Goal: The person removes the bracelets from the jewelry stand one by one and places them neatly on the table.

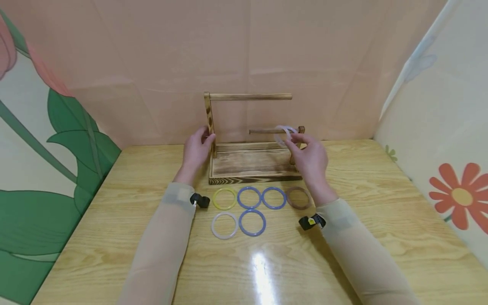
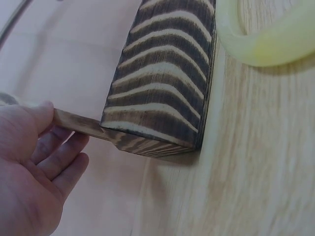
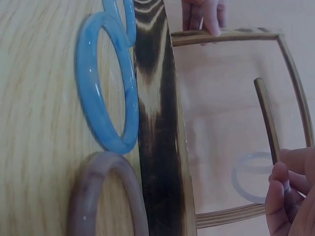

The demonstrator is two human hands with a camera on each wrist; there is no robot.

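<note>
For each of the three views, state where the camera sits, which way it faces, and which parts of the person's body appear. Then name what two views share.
Head: worn on the head, looks forward and down at the table, wooden stand and six bangles; both sleeved arms, left hand and right hand show.
Left wrist: low beside the stand's base, looks along it; left hand grips the upright post.
Right wrist: low over the table, faces the stand; right fingers hold a clear bangle on the lower rod.
Shared: head and right wrist both show the clear bangle on the rod.
</note>
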